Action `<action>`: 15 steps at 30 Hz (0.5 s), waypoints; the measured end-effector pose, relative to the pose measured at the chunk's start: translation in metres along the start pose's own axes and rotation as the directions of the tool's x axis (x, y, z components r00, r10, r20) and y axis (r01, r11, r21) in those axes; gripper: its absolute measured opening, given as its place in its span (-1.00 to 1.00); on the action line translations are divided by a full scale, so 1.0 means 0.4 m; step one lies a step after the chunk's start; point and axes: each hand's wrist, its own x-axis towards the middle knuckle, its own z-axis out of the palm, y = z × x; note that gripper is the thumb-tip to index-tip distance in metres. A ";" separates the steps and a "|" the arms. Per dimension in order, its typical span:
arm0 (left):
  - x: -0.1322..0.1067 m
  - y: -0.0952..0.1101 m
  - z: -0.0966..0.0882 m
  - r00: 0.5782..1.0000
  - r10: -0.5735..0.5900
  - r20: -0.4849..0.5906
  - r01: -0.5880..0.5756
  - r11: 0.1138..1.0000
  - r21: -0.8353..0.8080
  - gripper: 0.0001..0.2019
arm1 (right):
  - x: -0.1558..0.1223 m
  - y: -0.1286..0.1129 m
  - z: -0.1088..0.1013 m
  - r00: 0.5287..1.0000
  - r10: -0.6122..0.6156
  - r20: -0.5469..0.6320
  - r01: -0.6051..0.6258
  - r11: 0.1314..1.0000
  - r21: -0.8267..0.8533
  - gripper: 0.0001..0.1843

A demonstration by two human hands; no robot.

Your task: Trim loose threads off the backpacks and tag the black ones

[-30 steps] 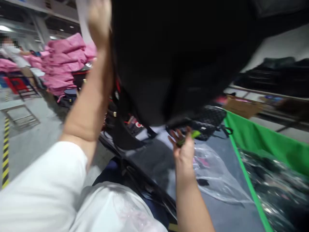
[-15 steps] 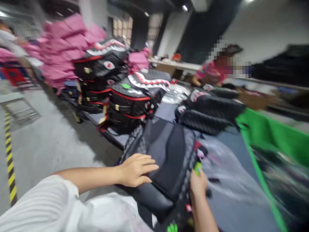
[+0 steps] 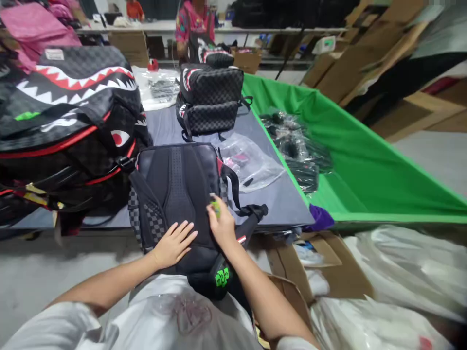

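A dark checkered backpack (image 3: pixel 177 170) lies with its padded back panel facing up, at the table's front edge against my body. My left hand (image 3: pixel 173 247) rests flat on the panel's lower part, fingers spread. Above the panel's right side, my right hand (image 3: pixel 222 223) is closed around small yellow-green thread snips (image 3: pixel 216 209); a pale tip sticks out, and the rest is hidden by my fingers. One shoulder strap (image 3: pixel 149 204) lies along the bag's left side. Another strap (image 3: pixel 251 218) trails to the right, and a green patterned patch (image 3: pixel 222 277) shows near the bottom.
Shark-mouth backpacks (image 3: pixel 73 97) are piled at the left. More backpacks (image 3: pixel 213 97) stand farther back, before a person (image 3: pixel 195 29). Clear plastic bags (image 3: pixel 248 163) lie on the grey table (image 3: pixel 280 204). A green-lined bin (image 3: pixel 365 160) holds wrapped items. Cardboard boxes (image 3: pixel 335 272) sit below right.
My view has swung to the right, bringing the green bin and boxes into sight. My right hand has moved from the backpack's right edge to over its panel; my left still rests on it.
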 end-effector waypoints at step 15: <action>0.542 -0.150 -0.273 0.908 0.416 0.036 -0.418 0.901 0.119 -0.48 | -0.113 0.086 0.054 0.968 0.071 -0.242 -0.041 0.991 0.126 -0.43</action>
